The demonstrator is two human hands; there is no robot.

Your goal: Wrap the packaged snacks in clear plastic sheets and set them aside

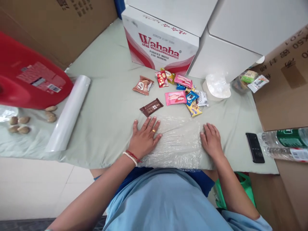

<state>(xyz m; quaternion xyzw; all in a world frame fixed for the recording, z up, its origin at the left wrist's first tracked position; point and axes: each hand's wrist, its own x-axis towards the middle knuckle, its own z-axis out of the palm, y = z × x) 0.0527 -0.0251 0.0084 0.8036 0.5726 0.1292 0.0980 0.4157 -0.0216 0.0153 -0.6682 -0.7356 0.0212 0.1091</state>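
A sheet of clear plastic film (pixel 178 144) lies crinkled on the cloth-covered table in front of me. My left hand (pixel 144 138) rests flat on its left side with fingers spread. At the right edge of the film lies my right hand (pixel 211 139), its fingers stretched out and nothing held. Just beyond my left fingertips is a dark brown wrapped snack bar (pixel 151 107). Further back sit a brown snack packet (pixel 143 85), a red packet (pixel 162 79), a pink wafer packet (pixel 175 98) and several small blue and yellow packets.
A roll of plastic film (pixel 69 112) lies on the left, beside a red jug (pixel 33 73) and several walnuts (pixel 19 125). At the back stands a Wahaha carton (pixel 161 41). To the right are a white tub (pixel 216 87), a phone (pixel 255 148) and plastic bottles (pixel 284 138).
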